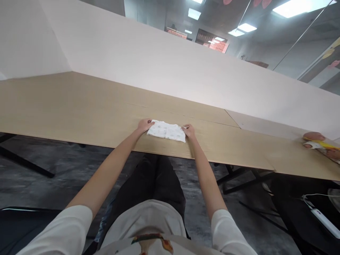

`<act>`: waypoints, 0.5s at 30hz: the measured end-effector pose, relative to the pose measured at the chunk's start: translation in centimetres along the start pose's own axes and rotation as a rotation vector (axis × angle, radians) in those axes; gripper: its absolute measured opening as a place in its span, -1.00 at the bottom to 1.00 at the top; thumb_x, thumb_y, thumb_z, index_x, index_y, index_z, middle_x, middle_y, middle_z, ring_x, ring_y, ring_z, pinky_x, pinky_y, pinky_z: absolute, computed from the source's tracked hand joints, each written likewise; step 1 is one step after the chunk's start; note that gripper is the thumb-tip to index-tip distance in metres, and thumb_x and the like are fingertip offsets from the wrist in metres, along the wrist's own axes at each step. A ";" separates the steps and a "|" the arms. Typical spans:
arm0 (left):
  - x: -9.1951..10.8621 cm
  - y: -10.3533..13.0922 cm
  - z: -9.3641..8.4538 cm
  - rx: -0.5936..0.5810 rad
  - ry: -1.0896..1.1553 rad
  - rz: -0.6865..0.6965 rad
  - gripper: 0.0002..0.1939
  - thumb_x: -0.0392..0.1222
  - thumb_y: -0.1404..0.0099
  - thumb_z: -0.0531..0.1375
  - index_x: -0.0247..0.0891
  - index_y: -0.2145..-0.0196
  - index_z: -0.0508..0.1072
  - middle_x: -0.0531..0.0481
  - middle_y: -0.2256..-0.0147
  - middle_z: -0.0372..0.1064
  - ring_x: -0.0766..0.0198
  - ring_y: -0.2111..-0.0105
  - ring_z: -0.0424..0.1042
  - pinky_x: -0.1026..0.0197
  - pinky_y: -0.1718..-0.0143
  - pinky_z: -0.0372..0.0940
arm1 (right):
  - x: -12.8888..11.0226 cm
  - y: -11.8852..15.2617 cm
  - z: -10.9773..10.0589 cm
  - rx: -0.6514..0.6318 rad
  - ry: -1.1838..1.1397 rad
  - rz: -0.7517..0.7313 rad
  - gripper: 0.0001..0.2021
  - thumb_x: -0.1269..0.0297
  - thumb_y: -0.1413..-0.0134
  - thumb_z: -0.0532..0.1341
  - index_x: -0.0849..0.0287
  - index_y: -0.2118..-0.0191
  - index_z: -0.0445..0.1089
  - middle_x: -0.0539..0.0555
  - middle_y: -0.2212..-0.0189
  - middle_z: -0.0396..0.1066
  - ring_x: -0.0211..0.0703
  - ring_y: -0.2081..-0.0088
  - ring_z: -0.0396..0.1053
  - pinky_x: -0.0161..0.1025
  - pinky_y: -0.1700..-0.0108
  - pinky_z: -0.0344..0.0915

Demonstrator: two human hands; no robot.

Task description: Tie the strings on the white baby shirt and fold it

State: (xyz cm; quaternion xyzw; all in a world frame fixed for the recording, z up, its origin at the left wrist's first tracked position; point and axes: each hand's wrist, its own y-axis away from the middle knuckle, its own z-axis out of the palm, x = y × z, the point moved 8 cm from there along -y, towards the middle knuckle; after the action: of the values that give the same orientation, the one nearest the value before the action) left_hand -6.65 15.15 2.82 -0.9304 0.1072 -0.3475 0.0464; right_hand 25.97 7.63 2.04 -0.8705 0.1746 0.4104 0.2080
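Note:
A small white baby top (166,131) with a faint scattered print lies flat on the wooden table (87,109), near its front edge. A line runs down its middle, and its upper edge is slightly wavy. At its upper left corner, my left hand (145,125) is closed, thumb and fingers pinching the fabric. My right hand (188,130) grips the upper right corner in the same way, fingers bent. Between the two hands the cloth is spread out and lies on the tabletop.
A doll (316,137) with yellow and white clothing lies at the table's far right end. Behind the table rises a white partition (159,60) with glass above. Below right, a white power strip (325,221) sits on a black chair (294,216).

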 end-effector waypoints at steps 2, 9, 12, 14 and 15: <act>-0.1 0.3 -0.1 0.009 -0.016 -0.014 -0.65 -0.01 -0.22 0.16 -0.29 0.17 0.54 -0.14 0.20 0.54 0.11 0.21 0.46 0.20 0.21 0.24 | 0.3 0.0 0.2 0.005 -0.054 -0.012 -0.68 0.40 0.16 0.31 0.23 0.18 0.40 0.13 0.23 0.51 -0.13 0.23 0.46 -0.20 0.11 0.37; -0.8 2.2 -0.4 0.096 0.014 -0.030 -0.65 -0.06 -0.25 0.14 -0.27 0.10 0.53 -0.17 0.16 0.54 0.05 0.15 0.47 0.14 0.13 0.26 | 1.3 1.2 -0.4 0.163 -0.132 -0.060 -0.64 0.31 0.10 0.24 0.27 0.10 0.40 0.18 0.23 0.51 -0.11 0.26 0.45 -0.16 0.10 0.40; -1.7 2.7 -1.1 0.196 0.040 -0.098 -0.60 -0.02 -0.31 0.10 -0.27 0.02 0.51 -0.24 0.10 0.54 0.00 0.08 0.47 0.09 0.06 0.26 | 1.9 1.8 -1.7 0.255 -0.146 -0.023 -0.66 0.24 -0.03 0.15 0.31 0.09 0.41 0.24 0.22 0.53 -0.08 0.23 0.46 -0.14 0.09 0.40; -2.1 2.7 -1.2 0.215 0.053 -0.092 -0.61 -0.02 -0.34 0.05 -0.26 0.06 0.53 -0.24 0.09 0.54 0.01 0.07 0.47 0.10 0.07 0.27 | 2.1 2.3 -2.4 0.287 -0.134 -0.001 -0.67 0.22 -0.09 0.11 0.31 0.12 0.44 0.27 0.22 0.54 -0.03 0.19 0.47 -0.11 0.06 0.39; -2.0 2.6 -1.0 0.187 0.064 -0.063 -0.61 -0.02 -0.36 0.02 -0.27 0.10 0.54 -0.24 0.10 0.54 0.03 0.07 0.47 0.11 0.07 0.27 | 2.1 2.6 -2.6 0.284 -0.120 0.001 -0.68 0.21 -0.10 0.09 0.30 0.15 0.46 0.28 0.21 0.55 -0.02 0.17 0.48 -0.10 0.04 0.39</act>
State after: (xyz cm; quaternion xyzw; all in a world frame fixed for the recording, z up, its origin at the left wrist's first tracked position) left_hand -9.23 13.10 1.87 -0.9133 0.0465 -0.3867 0.1187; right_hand 27.64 3.82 1.35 -0.8061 0.2185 0.4330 0.3392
